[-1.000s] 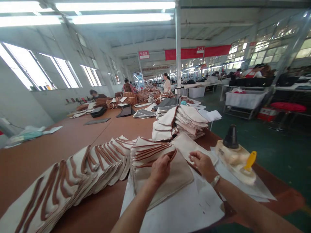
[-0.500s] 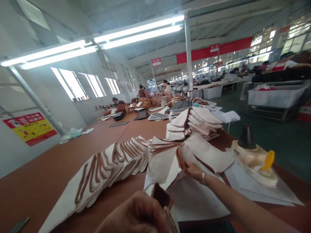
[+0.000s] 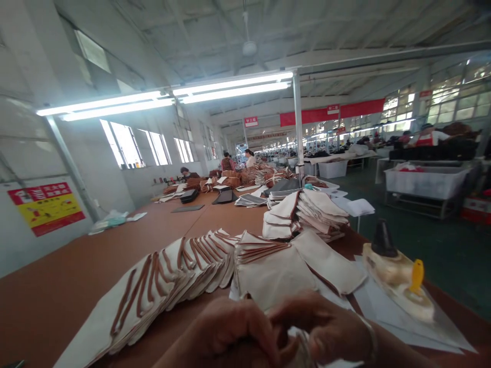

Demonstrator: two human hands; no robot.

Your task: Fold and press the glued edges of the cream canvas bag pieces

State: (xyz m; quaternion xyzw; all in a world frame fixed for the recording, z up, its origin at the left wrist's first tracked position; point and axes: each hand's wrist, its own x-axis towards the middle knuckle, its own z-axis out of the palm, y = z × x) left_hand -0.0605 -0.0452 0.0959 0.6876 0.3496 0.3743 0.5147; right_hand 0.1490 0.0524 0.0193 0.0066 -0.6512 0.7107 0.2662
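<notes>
Low in the view, my left hand and my right hand are close together, both closed with fingers curled. Between them is a cream piece with a brown edge, mostly hidden by the fingers and the lower border. Just beyond my hands lies a stack of cream panels with brown edges. A long overlapping row of similar panels fans out to the left. One cream panel rests to the right of the stack.
A cream-coloured tool with a black knob and a yellow handle stands on white sheets at the right. Farther back are a taller pile of panels and grey pieces on the brown table. People work beyond.
My right hand has come from the stack toward me and now meets my left hand at the held piece. The panel it was lifting no longer stands raised. The view has tilted up slightly.
</notes>
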